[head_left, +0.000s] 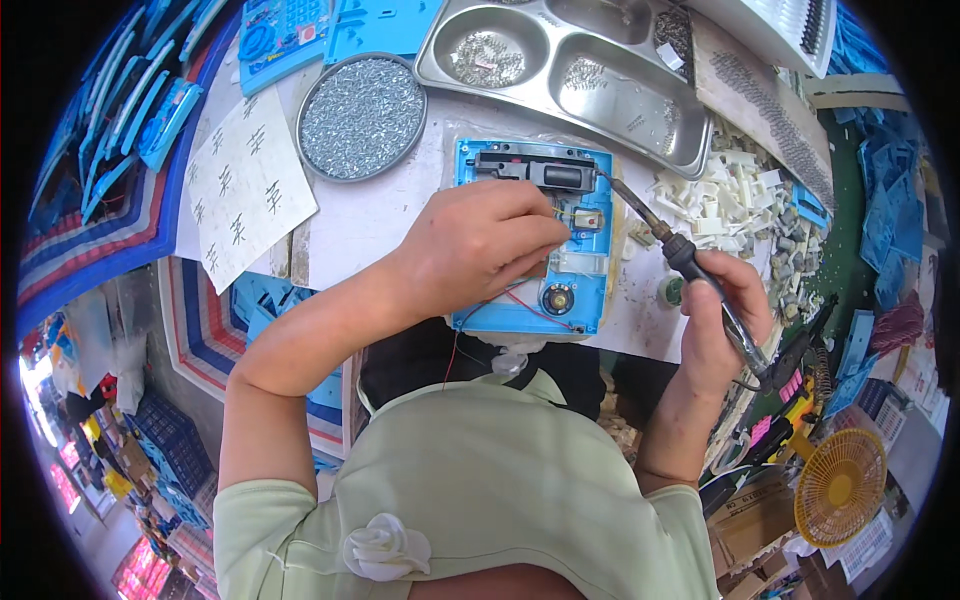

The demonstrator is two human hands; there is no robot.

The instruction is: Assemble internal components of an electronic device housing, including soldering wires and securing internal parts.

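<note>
A blue plastic casing lies open side up at the table's front edge. Inside it are a black mechanism along the far side, a small silver-and-white component and a round speaker. My left hand reaches over the casing, thumb and fingers pinched beside the silver component; what they pinch is hidden. My right hand grips the dark handle of a soldering iron. Its tip is at the black mechanism's right end; I cannot tell whether it touches. Thin red wires run across the casing's near part.
A round metal dish of small screws and a steel compartment tray of small metal parts stand behind the casing. White plastic parts are heaped at right. Handwritten paper lies at left. A yellow fan stands lower right.
</note>
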